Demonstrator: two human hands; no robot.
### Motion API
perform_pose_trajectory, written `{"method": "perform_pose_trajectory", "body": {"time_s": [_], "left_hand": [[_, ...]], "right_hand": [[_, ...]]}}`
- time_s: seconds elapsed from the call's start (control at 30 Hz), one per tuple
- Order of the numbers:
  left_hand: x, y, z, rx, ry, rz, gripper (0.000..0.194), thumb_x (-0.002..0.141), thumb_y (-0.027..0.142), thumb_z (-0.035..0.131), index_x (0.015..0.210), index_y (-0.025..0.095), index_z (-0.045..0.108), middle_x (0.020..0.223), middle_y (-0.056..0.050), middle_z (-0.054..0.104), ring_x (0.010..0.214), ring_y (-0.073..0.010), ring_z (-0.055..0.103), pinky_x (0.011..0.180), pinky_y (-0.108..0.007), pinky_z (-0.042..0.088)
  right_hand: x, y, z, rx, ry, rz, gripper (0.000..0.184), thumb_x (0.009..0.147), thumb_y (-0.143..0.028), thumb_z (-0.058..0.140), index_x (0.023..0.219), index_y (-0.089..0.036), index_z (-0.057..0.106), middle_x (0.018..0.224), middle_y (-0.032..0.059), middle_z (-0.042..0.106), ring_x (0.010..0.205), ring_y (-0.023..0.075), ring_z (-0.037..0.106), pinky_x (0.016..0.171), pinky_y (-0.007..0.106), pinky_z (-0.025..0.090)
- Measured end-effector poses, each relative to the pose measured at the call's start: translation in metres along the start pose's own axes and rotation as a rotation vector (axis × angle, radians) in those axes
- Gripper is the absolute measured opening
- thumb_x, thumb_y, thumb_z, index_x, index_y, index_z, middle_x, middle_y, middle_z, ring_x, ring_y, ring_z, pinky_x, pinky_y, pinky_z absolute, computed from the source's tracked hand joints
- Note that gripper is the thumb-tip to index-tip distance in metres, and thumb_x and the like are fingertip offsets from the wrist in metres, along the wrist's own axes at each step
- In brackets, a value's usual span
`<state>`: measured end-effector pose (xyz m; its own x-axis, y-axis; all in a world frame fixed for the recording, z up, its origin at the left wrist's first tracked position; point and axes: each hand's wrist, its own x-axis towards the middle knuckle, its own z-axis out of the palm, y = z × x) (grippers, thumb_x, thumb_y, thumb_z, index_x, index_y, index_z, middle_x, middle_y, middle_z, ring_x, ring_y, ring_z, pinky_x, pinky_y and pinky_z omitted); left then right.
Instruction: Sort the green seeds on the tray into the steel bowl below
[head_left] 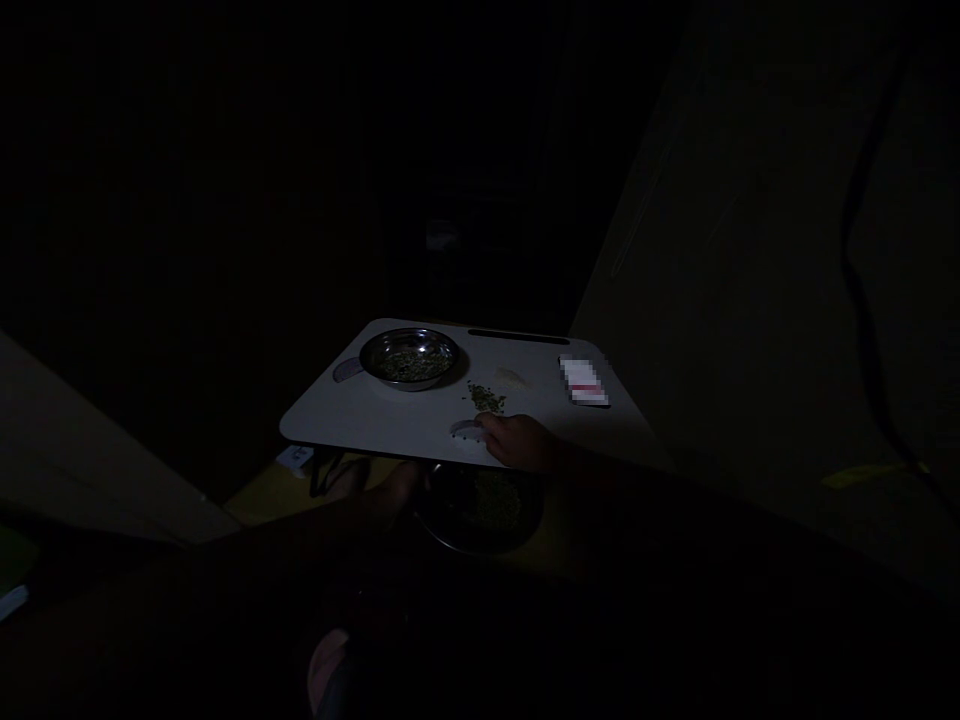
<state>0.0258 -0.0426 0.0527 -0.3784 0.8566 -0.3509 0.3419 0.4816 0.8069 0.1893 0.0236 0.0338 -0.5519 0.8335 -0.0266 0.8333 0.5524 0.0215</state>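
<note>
We might spill green bits (487, 398) past the near edge of our worktop (390, 420) if the lower bowl (456, 547) sits askew. Our right hand (517, 440), reaching from the right, pinches a pale flat piece (466, 431) just nearer than the bits; our left hand (401, 485) is by that bowl's left rim, grip too dark to tell.

Very dim, near-black toward twelve and six o'clock; glints in the steel bowl (405, 343) toward nine, a pixelated patch (583, 380) at three
</note>
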Motion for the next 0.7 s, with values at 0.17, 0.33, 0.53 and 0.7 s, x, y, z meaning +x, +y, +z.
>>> {"method": "perform_pose_trajectory", "body": {"time_s": [0.17,0.33,0.53,0.7], "left_hand": [[0.004,-0.003,0.001,0.056,0.039,-0.024,0.020,0.052,0.015,0.048,0.033,0.018,0.042,0.039,0.000,0.043,0.040,-0.0129,0.042,0.037,-0.025,0.033],[0.011,-0.007,0.002,-0.054,-0.121,-0.028,0.022,0.055,0.013,0.044,0.034,0.018,0.042,0.037,0.001,0.040,0.038,-0.0111,0.040,0.037,-0.024,0.033],[-0.011,0.010,-0.004,0.117,0.045,-0.038,0.019,0.052,0.015,0.050,0.033,0.017,0.045,0.039,0.001,0.045,0.041,-0.0116,0.043,0.035,-0.022,0.031],[-0.009,0.006,-0.002,0.039,0.028,-0.063,0.018,0.053,0.015,0.047,0.035,0.017,0.046,0.041,0.000,0.047,0.042,-0.0131,0.046,0.037,-0.024,0.033]], "right_hand": [[-0.004,-0.001,0.004,0.019,0.054,-0.052,0.033,0.078,-0.030,0.028,0.109,-0.019,0.033,0.088,0.0066,0.057,0.076,0.0162,0.052,0.062,0.024,0.033],[-0.007,-0.002,0.006,0.036,0.061,-0.062,0.033,0.078,-0.031,0.026,0.108,-0.019,0.033,0.083,0.0056,0.058,0.072,0.0153,0.052,0.060,0.024,0.032],[-0.009,0.000,0.009,0.047,0.090,-0.109,0.032,0.077,-0.031,0.028,0.107,-0.019,0.034,0.084,0.0058,0.057,0.072,0.0145,0.052,0.059,0.023,0.031],[-0.009,-0.001,0.011,0.038,0.131,-0.142,0.031,0.076,-0.030,0.030,0.104,-0.019,0.036,0.081,0.0049,0.058,0.068,0.0142,0.051,0.056,0.023,0.029]]}}
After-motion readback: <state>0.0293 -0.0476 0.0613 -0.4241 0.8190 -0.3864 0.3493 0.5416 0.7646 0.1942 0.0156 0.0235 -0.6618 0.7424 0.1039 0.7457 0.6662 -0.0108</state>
